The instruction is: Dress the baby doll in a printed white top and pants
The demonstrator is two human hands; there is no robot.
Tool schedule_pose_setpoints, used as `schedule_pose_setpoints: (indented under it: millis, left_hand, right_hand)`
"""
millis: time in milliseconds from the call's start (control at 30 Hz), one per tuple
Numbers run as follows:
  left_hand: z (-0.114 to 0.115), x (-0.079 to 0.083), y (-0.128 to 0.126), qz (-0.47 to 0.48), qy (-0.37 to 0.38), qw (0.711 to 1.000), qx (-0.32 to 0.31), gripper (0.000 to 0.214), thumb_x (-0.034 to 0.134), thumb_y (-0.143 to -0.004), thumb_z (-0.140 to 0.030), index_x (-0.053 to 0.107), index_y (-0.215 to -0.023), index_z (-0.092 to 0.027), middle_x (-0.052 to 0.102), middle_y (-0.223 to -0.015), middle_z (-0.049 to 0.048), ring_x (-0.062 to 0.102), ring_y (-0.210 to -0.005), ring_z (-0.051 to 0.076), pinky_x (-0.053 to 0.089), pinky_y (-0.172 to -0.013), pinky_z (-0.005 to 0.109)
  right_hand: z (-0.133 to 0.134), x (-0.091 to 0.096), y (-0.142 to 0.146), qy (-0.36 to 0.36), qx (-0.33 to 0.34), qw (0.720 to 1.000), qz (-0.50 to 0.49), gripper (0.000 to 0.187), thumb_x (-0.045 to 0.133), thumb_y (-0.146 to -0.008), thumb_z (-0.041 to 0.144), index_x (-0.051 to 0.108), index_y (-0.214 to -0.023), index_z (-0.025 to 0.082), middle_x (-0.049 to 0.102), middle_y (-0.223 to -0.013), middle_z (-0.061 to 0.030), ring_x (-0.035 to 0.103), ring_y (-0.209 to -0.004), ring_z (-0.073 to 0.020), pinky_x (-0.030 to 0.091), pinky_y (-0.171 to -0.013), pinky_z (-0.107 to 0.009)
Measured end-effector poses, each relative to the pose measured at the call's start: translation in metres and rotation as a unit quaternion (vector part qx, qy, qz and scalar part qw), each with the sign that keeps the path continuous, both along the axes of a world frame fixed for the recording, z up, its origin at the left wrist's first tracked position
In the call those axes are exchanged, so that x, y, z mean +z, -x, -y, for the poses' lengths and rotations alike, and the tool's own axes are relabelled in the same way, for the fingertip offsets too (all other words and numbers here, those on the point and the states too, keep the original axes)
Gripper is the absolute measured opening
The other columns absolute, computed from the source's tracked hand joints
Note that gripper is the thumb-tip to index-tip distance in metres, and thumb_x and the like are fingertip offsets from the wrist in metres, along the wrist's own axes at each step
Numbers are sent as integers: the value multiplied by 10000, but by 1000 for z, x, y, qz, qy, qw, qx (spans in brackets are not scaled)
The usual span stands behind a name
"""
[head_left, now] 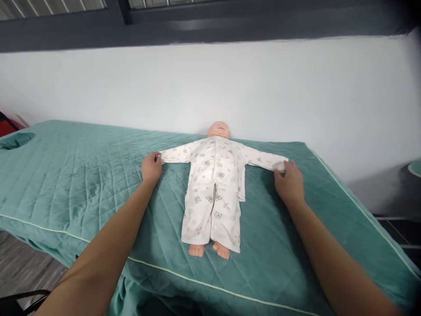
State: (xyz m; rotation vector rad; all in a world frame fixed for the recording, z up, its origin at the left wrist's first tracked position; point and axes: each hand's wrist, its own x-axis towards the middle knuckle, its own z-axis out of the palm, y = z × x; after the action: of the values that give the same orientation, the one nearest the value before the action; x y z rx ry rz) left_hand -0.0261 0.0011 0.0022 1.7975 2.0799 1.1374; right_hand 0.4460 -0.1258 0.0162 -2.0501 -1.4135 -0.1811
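A baby doll (219, 129) lies on its back on the green quilted bed cover, head toward the wall and feet toward me. It wears a white printed top (215, 162) and matching trousers (226, 219); its bare toes show below the trouser legs. Both sleeves stretch out sideways. My left hand (151, 167) is closed on the cuff of the sleeve at the left. At the right, my right hand (291, 181) pinches the end of the other sleeve. The doll's hands are not visible.
The green quilted cover (98, 175) drapes over the bed's front edge. A white wall (210, 83) rises right behind the bed, under a dark window frame (230, 22). A red object (8, 127) sits at the far left, and a wood-look floor (26, 259) shows at lower left.
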Motion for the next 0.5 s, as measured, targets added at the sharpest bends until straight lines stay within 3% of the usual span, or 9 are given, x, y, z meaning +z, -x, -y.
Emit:
schedule_pose_setpoints:
  millis: [67, 133, 233, 333, 500]
  left_hand:
    - [0, -1, 0, -1, 4, 1000, -10, 354, 454, -878, -179, 713, -1120, -189, 729, -1112, 108, 654, -1077, 249, 495, -972, 373]
    - [0, -1, 1, 1, 4, 1000, -15, 367, 440, -877, -174, 707, -1129, -187, 724, -1103, 114, 652, -1073, 255, 495, -959, 379]
    - [2, -2, 1, 13, -1, 1000, -14, 377, 416, -892, -176, 690, -1152, -182, 719, -1113, 119, 647, -1077, 264, 492, -960, 394]
    - [4, 1, 0, 35, -5, 999, -5, 356, 418, -914, -208, 672, -1159, -165, 716, -1092, 127, 647, -1056, 266, 499, -972, 417]
    - [20, 8, -2, 59, -28, 998, 12, 354, 461, -892, -203, 611, -1203, -126, 640, -1194, 144, 612, -1118, 242, 484, -1060, 429]
  right_hand:
    - [14, -1, 18, -12, 17, 1000, 15, 551, 483, -927, 318, 531, -1404, 47, 384, -1583, -244, 345, -1482, -368, 314, -1195, -542]
    - [35, -1, 43, -29, 61, 998, 14, 541, 488, -943, 343, 520, -1407, 66, 368, -1595, -236, 338, -1487, -360, 307, -1204, -552]
    - [81, 0, 92, -51, 153, 986, -42, 467, 506, -971, 377, 529, -1370, 135, 491, -1499, -207, 435, -1426, -323, 360, -1181, -556]
    - [134, 2, 141, -16, 239, 965, -105, 326, 512, -1004, 334, 553, -1304, 212, 598, -1346, -141, 556, -1284, -277, 458, -1099, -514]
    - [194, 7, 182, 5, 242, 952, -188, 167, 525, -1014, 323, 597, -1144, 247, 665, -1060, -79, 650, -968, -229, 554, -848, -390]
